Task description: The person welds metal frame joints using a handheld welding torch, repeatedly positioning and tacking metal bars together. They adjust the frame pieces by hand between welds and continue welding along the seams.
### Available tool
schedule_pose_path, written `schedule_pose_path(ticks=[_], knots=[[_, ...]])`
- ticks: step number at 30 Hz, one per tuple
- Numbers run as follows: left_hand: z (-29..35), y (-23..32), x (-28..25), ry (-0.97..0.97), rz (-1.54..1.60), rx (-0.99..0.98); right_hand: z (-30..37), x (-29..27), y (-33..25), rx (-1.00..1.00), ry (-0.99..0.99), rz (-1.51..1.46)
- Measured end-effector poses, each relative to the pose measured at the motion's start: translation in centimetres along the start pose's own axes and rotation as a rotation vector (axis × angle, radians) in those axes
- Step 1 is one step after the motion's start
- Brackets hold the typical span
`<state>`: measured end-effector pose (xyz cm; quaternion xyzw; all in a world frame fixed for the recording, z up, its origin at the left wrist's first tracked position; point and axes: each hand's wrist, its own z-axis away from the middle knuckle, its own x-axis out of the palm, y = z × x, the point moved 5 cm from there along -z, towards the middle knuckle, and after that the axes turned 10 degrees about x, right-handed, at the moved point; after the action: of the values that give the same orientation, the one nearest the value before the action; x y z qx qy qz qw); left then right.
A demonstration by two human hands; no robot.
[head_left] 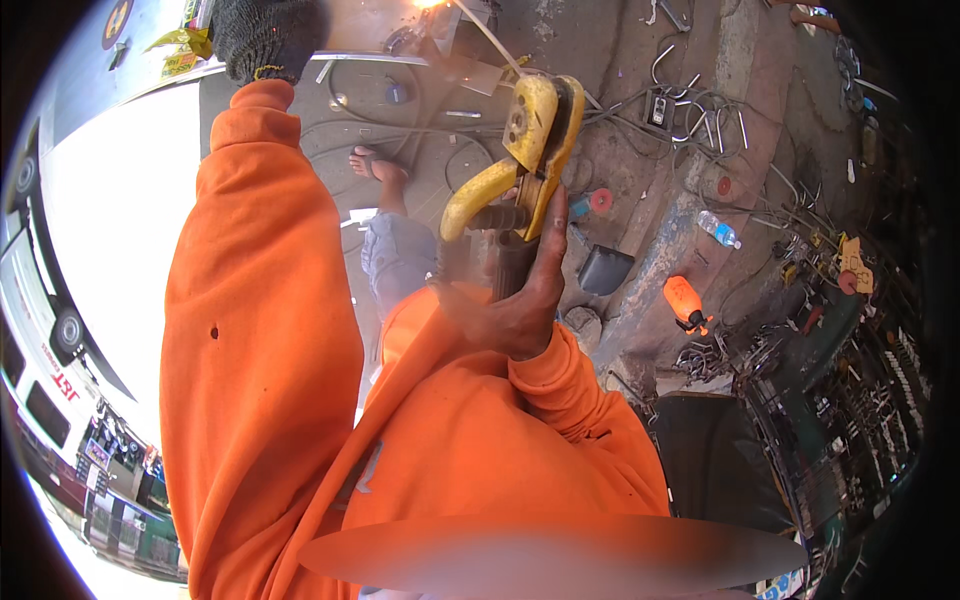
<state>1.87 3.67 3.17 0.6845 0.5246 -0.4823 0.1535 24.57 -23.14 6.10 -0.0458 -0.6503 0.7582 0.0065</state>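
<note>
Concrete ground (pixel 640 60) fills the upper half of your head view, littered with cables and bent metal rods toward two o'clock. At three o'clock lie an orange spray bottle (pixel 684 302) and a clear plastic bottle (pixel 718 230), well apart from your hands. A dark flat pad (pixel 606 268) sits just right of centre. A white vehicle (pixel 60 300) curves along the nine o'clock rim.

Your right hand (pixel 520 300) sits at centre, bare, rising out of an orange sleeve (pixel 560 400). Your fingers are wrapped tight around the dark handle of a yellow electrode holder (pixel 535 150), thumb laid up along its side. The holder points toward twelve o'clock, and a thin welding rod (pixel 490 40) runs on from its head to a bright spark (pixel 430 5) at the top edge.

Your left arm stretches from seven o'clock up to eleven o'clock, nearly straight. Your left hand (pixel 268 35) wears a dark knit glove and reaches the top edge beside a pale metal sheet (pixel 400 90); you cannot tell whether it is closed on anything there.

Another person's sandalled foot (pixel 378 165) stands between your two arms, near the sheet. Room to move is tight on the left, where your sleeve and the vehicle crowd in; the ground is more open to the right of the holder, up to the scattered rods.
</note>
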Motion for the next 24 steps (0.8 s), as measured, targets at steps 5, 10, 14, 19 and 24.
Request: schedule_pose_path(ticks=[5, 10, 14, 19, 24], knots=[[0.0, -0.2, 0.0, 0.040, 0.011, -0.010, 0.1, -0.3, 0.0, -0.020, -0.021, 0.133], [0.2, -0.8, 0.3, 0.057, 0.196, -0.138, 0.2, -0.5, 0.1, 0.031, -0.018, 0.173], [0.0, -0.3, 0.4, -0.004, 0.075, -0.058, 0.3, -0.6, -0.1, -0.023, 0.001, 0.269], [0.1, -0.7, -0.2, 0.091, 0.277, -0.266, 0.4, -0.5, 0.3, 0.037, 0.023, 0.245], [0.0, -0.6, -0.6, 0.046, 0.299, -0.345, 0.4, -0.5, 0.0, 0.001, 0.009, 0.285]])
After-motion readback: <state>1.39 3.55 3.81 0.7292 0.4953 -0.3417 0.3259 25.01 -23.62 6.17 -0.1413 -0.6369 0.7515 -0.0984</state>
